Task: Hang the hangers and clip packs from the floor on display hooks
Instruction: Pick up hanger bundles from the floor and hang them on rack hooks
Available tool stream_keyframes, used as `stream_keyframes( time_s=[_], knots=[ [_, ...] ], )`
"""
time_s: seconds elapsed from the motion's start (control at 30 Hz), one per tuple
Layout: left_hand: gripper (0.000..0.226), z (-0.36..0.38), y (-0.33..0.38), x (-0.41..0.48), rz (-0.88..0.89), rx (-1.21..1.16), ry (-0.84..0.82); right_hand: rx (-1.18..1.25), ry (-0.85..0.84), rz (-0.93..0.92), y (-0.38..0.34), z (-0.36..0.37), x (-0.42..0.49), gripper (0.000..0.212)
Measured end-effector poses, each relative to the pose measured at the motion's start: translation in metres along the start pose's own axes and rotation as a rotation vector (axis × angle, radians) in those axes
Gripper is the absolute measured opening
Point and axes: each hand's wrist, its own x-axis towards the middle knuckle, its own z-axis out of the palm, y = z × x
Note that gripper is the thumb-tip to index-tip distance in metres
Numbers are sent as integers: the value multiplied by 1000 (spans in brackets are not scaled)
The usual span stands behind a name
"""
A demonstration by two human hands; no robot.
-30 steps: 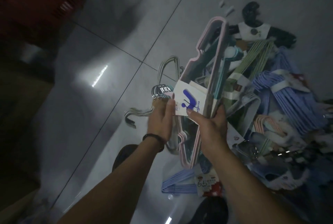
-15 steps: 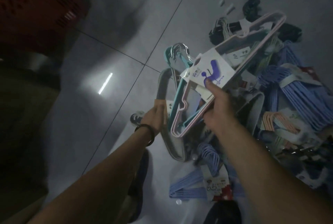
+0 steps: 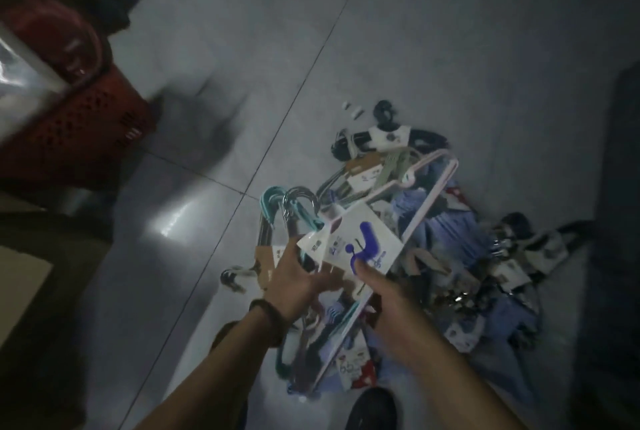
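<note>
Head-cam view, dim and motion-blurred, looking down at grey tiled floor (image 3: 415, 48). Person's R hand (image 3: 391, 298) pinches a hanger pack (image 3: 360, 242) by its white card sleeve w/ blue logo: thumb pressed on the card's front, fingers hidden behind. Pack is held up off the floor and tilted, w/ pink hanger frames (image 3: 436, 187) running up-right and teal hook (image 3: 270, 194) and chrome hooks (image 3: 301, 195) sticking out at upper left.

L hand (image 3: 294, 286), dark wristband (image 3: 266, 312) on the wrist, reaches to the card's lower-left corner, index finger along its edge; whether it grips anything can't be told thru the blur. A brown-card bundle (image 3: 266, 256) sits just behind that hand.

Below and to the right, pile of hanger packs (image 3: 446, 232) lies on the floor:
- blue ones in the middle
- black pack (image 3: 388, 133) w/ white label at the far end
- blue pack w/ red-and-white label (image 3: 356, 367) nearest the person

Small white clips (image 3: 353, 111) lie loose just beyond the pile. Red perforated basket (image 3: 86, 118) stands at left, well apart from the pile; contents too blurred to name. Dark shoe tip (image 3: 372, 409) shows at bottom edge.
</note>
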Motion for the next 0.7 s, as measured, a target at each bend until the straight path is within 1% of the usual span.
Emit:
stream_keyframes(
  time_s=[0.03, 0.07, 0.1, 0.13, 0.17, 0.2, 0.23, 0.27, 0.3, 0.33, 0.37, 0.4, 0.43, 0.47, 0.53, 0.6, 0.63, 0.67, 0.7],
  knots=[
    [67, 2, 16, -16, -3, 38, 21, -101, 51, -16, -11, -8, -23, 68],
    [65, 3, 34, -33, -4, 95, 30, -182, 148, -49, -26, -17, -46, 78],
    [61, 6, 55, -49, 4, 146, 22, -216, 231, -85, -46, -26, -76, 84],
    [58, 8, 78, -67, 13, 201, 4, -227, 300, -156, -69, -35, -106, 78],
    [59, 11, 105, -84, 34, 272, -11, -280, 357, -251, -95, -45, -140, 64],
    [62, 16, 133, -101, 53, 369, -24, -381, 395, -364, -121, -53, -174, 56],
    [66, 21, 160, -118, 83, 459, -33, -539, 411, -508, -149, -60, -211, 54],
    [70, 27, 190, -138, 118, 520, -48, -718, 404, -656, -175, -68, -242, 58],
    [74, 34, 218, -158, 164, 568, -69, -912, 383, -762, -201, -75, -272, 67],
    [77, 42, 247, -179, 200, 627, -93, -1136, 335, -784, -225, -80, -295, 82],
    [79, 51, 274, -200, 241, 694, -115, -1336, 267, -741, -245, -87, -315, 98],
    [81, 60, 301, -221, 276, 770, -133, -1466, 201, -682, -264, -93, -333, 111],
    [82, 69, 326, -240, 330, 844, -153, -1491, 137, -624, -280, -96, -351, 118],
    [83, 77, 350, -259, 382, 917, -164, -1428, 80, -577, -293, -100, -371, 117],
    [79, 92, 395, -295, 506, 1050, -174, -1250, 44, -520, -311, -112, -413, 98],
    [70, 105, 433, -330, 646, 1165, -190, -1130, 59, -554, -314, -122, -455, 81],
    [67, 111, 447, -345, 713, 1218, -187, -1060, 92, -594, -314, -127, -474, 73],
    [64, 116, 460, -360, 794, 1292, -144, -975, 143, -638, -311, -131, -494, 64],
    [63, 121, 470, -374, 894, 1383, -34, -860, 198, -670, -305, -135, -512, 53]
  ],
)
